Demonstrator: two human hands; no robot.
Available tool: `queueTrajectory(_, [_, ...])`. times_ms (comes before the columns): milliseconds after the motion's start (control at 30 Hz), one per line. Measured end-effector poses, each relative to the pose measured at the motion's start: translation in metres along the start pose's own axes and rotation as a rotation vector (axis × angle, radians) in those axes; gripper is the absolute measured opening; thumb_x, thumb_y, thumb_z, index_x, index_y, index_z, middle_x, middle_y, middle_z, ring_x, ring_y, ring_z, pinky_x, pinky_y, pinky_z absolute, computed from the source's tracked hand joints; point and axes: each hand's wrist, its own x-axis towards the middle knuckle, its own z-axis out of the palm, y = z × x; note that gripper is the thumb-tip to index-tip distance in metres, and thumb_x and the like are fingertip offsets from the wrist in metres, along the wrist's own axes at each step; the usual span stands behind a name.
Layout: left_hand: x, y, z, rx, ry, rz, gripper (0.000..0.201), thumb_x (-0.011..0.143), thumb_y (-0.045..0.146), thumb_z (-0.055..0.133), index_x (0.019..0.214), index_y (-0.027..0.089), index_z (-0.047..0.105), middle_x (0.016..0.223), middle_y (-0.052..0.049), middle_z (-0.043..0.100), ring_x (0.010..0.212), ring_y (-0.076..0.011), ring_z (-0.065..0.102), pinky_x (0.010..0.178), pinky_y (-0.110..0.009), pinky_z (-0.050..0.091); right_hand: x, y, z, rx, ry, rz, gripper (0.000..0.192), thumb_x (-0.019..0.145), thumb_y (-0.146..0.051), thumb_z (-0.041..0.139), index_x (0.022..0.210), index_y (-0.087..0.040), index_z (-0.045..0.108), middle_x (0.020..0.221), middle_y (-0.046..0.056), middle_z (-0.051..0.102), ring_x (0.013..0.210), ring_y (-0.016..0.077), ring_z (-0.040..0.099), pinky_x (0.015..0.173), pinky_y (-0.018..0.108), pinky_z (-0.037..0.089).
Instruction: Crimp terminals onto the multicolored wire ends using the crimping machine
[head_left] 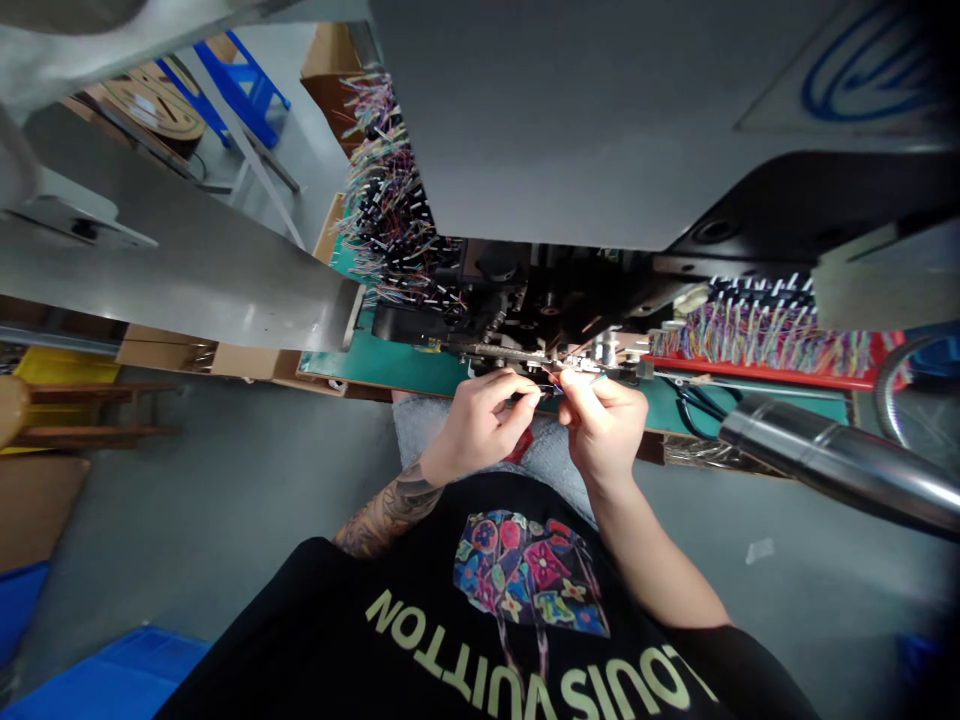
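Observation:
My left hand (pixel 491 418) is closed in a pinch at the front edge of the machine (pixel 517 352); what its fingertips hold is too small to make out. Just beside it, my right hand (pixel 606 420) pinches thin coloured wires, with small red, blue and teal bits showing at the fingers. The two sets of fingertips nearly meet, right under the lit metal parts of the machine. A large bundle of cables (pixel 382 200) with frayed coloured wire ends lies beyond on the left. More such cables (pixel 780 335) lie in a red tray (pixel 840 380) at the right.
The grey machine housing (pixel 555 120) hangs over the work spot. A shiny metal lamp tube (pixel 832 450) reaches in from the right, near dark-handled scissors (pixel 697 408) on the green table top (pixel 427 365). A wide metal arm (pixel 225 260) juts in at left. Cardboard boxes (pixel 247 362) stand below it.

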Motion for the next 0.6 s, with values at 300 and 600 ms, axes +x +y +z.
queueTrajectory(300, [0.0062, 0.0058, -0.0054, -0.024, -0.060, 0.023, 0.013, 0.110, 0.014, 0.069, 0.101, 0.019, 0.077, 0.090, -0.003, 0.079, 0.077, -0.0145, 0.072, 0.071, -0.028, 0.057, -0.0016, 0.0000, -0.0036, -0.070, 0.093, -0.126, 0.041, 0.097, -0.043, 0.089, 0.067, -0.020, 0.075, 0.054, -0.002, 0.059, 0.047, 0.0110, 0.047, 0.048, 0.029, 0.037])
queueTrajectory(600, [0.0030, 0.0059, -0.0006, 0.042, -0.002, 0.004, 0.012, 0.109, 0.013, 0.070, 0.102, 0.019, 0.077, 0.097, -0.005, 0.083, 0.084, -0.0154, 0.077, 0.072, -0.027, 0.061, 0.0023, -0.0037, 0.0004, -0.086, 0.104, -0.063, 0.043, 0.100, -0.042, 0.086, 0.065, -0.021, 0.074, 0.054, -0.001, 0.058, 0.050, 0.0124, 0.046, 0.050, 0.032, 0.037])
